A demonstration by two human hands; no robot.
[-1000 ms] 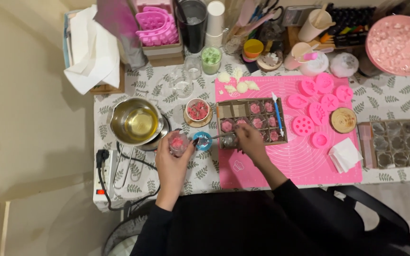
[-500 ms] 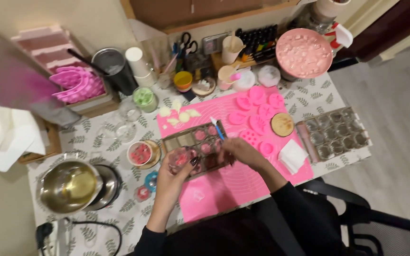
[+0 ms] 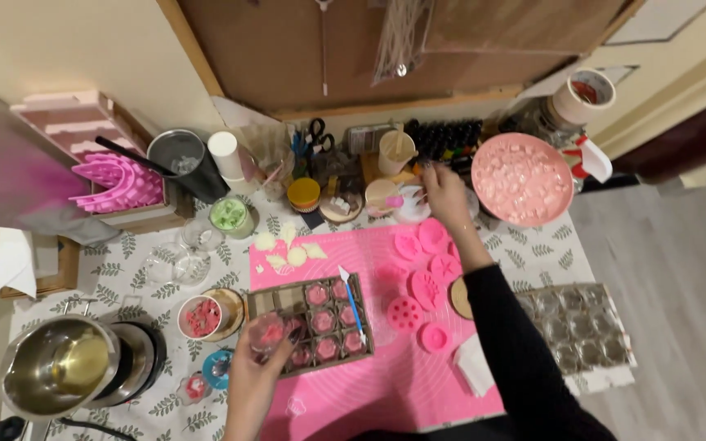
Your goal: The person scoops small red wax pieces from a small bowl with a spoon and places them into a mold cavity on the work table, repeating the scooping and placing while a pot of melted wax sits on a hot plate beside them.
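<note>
Pink mat, one hand on the cup, one reaching back

Pink silicone mat (image 3: 386, 384) covers the middle of the leaf-print table. The left hand (image 3: 253, 377) has its fingers curled around a small clear cup (image 3: 269, 333), held over the near-left corner of the brown grid mould (image 3: 314, 322) with its pink-filled cells. The right hand (image 3: 443, 192) stretches to the back of the table beside a white bowl (image 3: 412, 206), fingers pinched on something too small to make out. A blue-handled tool (image 3: 353, 306) lies across the mould

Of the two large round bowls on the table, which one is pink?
The pink bowl at the back right, near the right hand. The other, a metal bowl, sits front left and is silver.
</note>
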